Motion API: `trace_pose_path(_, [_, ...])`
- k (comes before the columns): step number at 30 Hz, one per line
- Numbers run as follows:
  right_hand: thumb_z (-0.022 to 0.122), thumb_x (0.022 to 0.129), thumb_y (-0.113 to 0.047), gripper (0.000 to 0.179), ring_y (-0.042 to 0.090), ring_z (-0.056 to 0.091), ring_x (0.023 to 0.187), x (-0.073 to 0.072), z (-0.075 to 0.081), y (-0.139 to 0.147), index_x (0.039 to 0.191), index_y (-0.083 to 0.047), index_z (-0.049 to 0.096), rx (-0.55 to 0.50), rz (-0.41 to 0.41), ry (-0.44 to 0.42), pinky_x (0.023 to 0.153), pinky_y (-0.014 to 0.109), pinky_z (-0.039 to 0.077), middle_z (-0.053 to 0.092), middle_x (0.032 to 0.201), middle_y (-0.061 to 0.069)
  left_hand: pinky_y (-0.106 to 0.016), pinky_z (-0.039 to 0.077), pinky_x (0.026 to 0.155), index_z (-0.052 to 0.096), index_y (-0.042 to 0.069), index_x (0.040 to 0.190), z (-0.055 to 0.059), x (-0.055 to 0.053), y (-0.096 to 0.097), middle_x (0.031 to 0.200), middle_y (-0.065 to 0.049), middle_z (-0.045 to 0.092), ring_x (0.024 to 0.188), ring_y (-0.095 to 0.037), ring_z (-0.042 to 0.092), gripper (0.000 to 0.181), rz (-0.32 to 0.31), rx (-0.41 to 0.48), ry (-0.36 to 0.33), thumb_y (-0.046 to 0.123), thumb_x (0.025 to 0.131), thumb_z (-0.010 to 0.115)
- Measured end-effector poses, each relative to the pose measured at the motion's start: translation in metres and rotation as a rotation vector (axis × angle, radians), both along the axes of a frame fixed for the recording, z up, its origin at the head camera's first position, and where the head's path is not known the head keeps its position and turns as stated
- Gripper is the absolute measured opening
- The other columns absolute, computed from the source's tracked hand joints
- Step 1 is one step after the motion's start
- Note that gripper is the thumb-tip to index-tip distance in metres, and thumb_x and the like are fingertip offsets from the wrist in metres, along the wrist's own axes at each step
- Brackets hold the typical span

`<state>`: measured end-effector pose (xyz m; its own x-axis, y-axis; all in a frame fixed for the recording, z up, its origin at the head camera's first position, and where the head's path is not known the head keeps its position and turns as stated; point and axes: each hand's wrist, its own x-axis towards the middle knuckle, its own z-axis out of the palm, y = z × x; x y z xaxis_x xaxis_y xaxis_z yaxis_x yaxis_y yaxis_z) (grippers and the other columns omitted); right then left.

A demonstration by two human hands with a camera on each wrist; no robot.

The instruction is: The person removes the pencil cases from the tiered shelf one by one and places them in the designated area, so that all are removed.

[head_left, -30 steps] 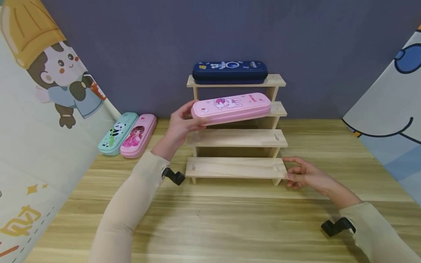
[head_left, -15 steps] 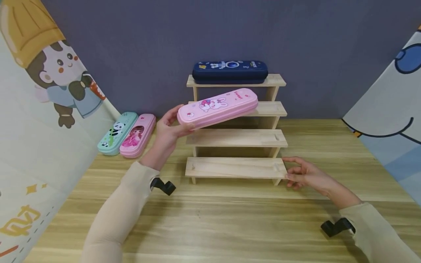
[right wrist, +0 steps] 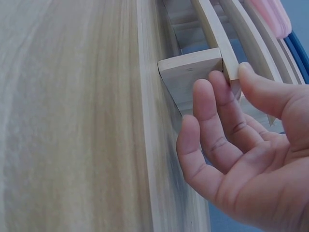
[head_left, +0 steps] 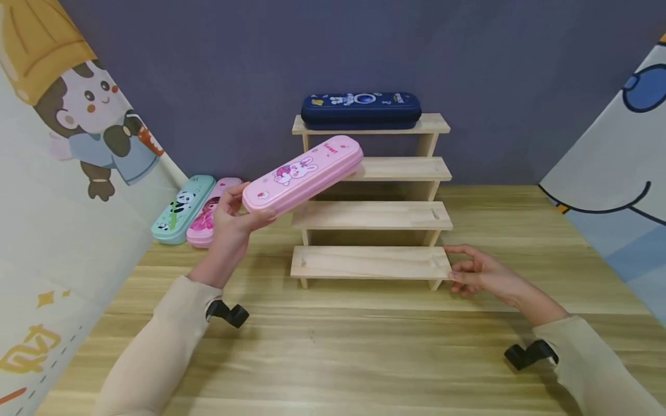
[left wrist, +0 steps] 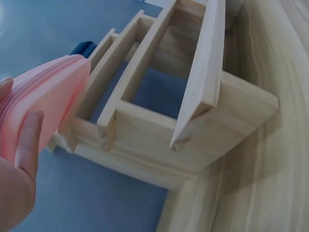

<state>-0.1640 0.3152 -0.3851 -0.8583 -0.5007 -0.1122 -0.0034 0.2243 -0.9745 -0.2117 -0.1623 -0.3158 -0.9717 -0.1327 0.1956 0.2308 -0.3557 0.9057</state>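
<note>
My left hand grips one end of a pink pencil case with a bunny and the word "Sweet" on its lid. The case is raised and slants up to the right, overlapping the left side of a stepped wooden display rack. In the left wrist view the thumb lies along the side of the pink case. My right hand holds the right end of the rack's lowest step between thumb and fingers. On the top step rests a navy pencil case with a space print.
A mint panda pencil case and a pink pencil case with a doll print lie side by side at the left, the latter partly behind my left hand. A dark wall stands behind the wooden table.
My left hand has carried the bunny pencil case leftward, away from the second-highest step, and its slant has grown steeper. The right hand keeps its place at the rack.
</note>
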Motion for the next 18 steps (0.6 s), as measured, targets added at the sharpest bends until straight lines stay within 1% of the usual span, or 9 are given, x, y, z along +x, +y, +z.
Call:
trace_pose_path(3, [0.057,0.1,-0.003,0.057,0.02,0.069,0.081,0.001,0.0,0.0,0.15,-0.006,0.029,0.003,-0.007,-0.006,0.066,0.034,0.062,0.068,0.1,0.003,-0.022,0.061,0.076,0.051,0.011,0.114,-0.004,0.003,-0.007,0.12,-0.006,0.046,0.105,-0.016,0.052,0.062,0.025,0.007,0.024,-0.032,0.07,0.059])
trace_pose_path(7, [0.057,0.1,-0.003,0.06,0.02,0.069,0.08,0.002,-0.001,0.0,0.151,0.0,0.024,0.004,-0.009,-0.017,0.066,0.034,0.062,0.068,0.1,0.004,-0.019,0.059,0.08,0.047,0.01,0.113,-0.008,0.008,-0.015,0.12,-0.006,0.046,0.105,-0.016,0.052,0.067,0.069,0.006,0.028,-0.035,0.066,0.057])
trace_pose_path(9, [0.057,0.1,-0.003,0.06,0.02,0.069,0.08,0.002,-0.001,0.0,0.151,0.0,0.025,0.002,-0.005,-0.017,0.067,0.035,0.062,0.068,0.1,0.004,-0.018,0.058,0.081,0.046,0.009,0.112,-0.01,0.011,-0.018,0.119,-0.006,0.045,0.104,-0.015,0.052,0.066,0.087,0.0,0.029,-0.036,0.065,0.057])
trace_pose_path(11, [0.056,0.1,-0.002,0.057,0.02,0.069,0.081,0.002,-0.002,0.0,0.15,-0.005,0.029,-0.006,0.0,-0.015,0.067,0.035,0.062,0.068,0.101,0.003,-0.017,0.058,0.081,0.045,0.009,0.11,-0.011,0.015,-0.022,0.118,-0.006,0.045,0.102,-0.015,0.052,0.065,0.095,-0.001,0.033,-0.036,0.065,0.057])
trace_pose_path(15, [0.055,0.101,-0.002,0.051,0.019,0.069,0.081,0.001,-0.002,0.001,0.145,-0.024,0.039,-0.027,0.016,-0.005,0.066,0.034,0.062,0.069,0.101,0.002,-0.017,0.057,0.085,0.042,0.009,0.111,-0.013,0.021,-0.029,0.121,-0.005,0.043,0.106,-0.016,0.05,0.061,0.125,-0.016,0.022,-0.032,0.07,0.061])
trace_pose_path(18, [0.055,0.101,-0.002,0.05,0.019,0.069,0.081,0.0,-0.002,0.001,0.14,-0.032,0.042,-0.037,0.028,-0.001,0.066,0.033,0.062,0.068,0.101,0.002,-0.018,0.056,0.088,0.041,0.009,0.111,-0.013,0.025,-0.033,0.124,-0.006,0.043,0.111,-0.016,0.049,0.06,0.167,0.016,0.005,-0.032,0.072,0.062])
